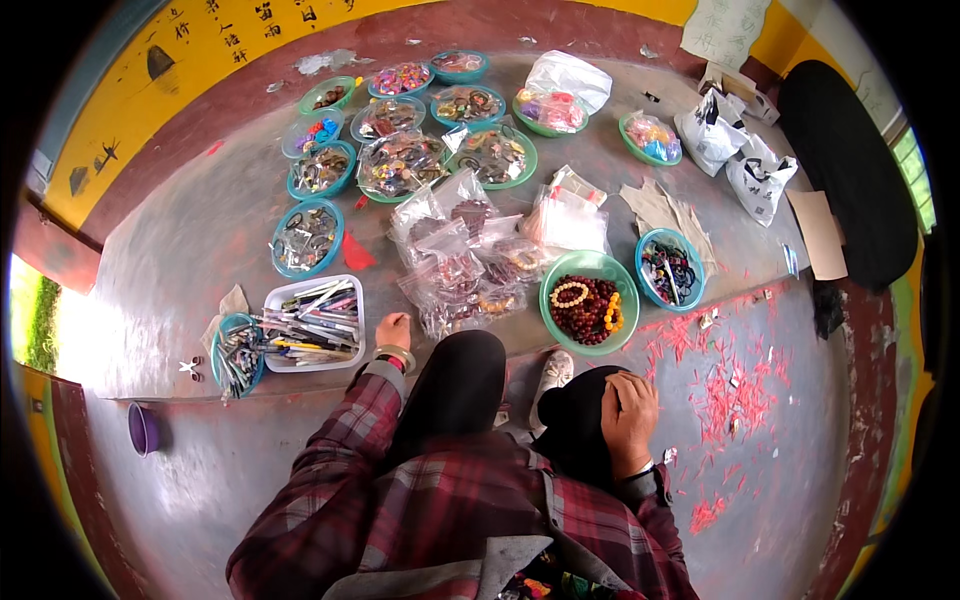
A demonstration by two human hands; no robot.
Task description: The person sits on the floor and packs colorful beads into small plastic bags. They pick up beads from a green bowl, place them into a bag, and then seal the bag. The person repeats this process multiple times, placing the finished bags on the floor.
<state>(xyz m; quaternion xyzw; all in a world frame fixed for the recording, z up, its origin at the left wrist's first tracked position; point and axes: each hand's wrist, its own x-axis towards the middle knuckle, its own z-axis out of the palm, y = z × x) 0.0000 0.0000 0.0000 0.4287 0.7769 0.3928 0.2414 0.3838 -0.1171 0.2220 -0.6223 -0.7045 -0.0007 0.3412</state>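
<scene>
A: Head view. Where do we place the left hand?

B: We log the left hand at the front of the grey worktop, fingers curled inward, a pale bangle on the wrist. We cannot tell whether they close on anything.

A: And the right hand?

B: We note the right hand resting on the right knee, fingers bent and close together; its palm is hidden, so we cannot tell what it covers.

A: Nearest things?

B: Just left of the left hand we record a white tray heaped with pens. On its other side lie clear bags, some with dark beads showing through. Ahead of the right knee sits a green bowl holding dark red beads, with a pale strand and a yellow one on top.

A: Surroundings?

B: We count a blue bowl of dark oddments near the green one, more filled bowls toward the back, and red scraps over the floor at right.
</scene>
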